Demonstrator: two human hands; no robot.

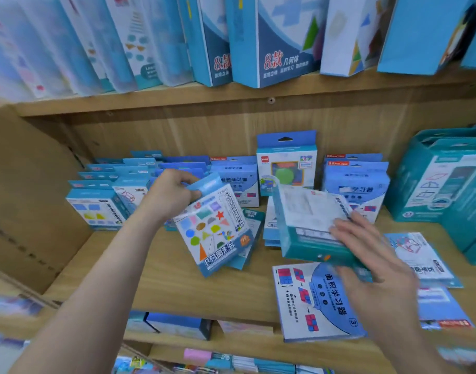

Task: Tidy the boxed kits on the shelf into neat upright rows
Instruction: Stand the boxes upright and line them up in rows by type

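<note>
Wood-grain shelf (177,287) | left hand (172,194) pinches flat box (212,228) | right hand (374,263) blurred

Shapes kit (212,228) tilted; teal kit (307,230) tilted, back up; rear kits (356,184) upright.

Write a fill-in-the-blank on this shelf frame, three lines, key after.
The left hand pinches the tilted box printed with coloured ____.
The kit with pink-and-blue squares lies ____ on the shelf.
The box with the green circle stands ____ at the back.
Missing: shapes; flat; upright.
</note>
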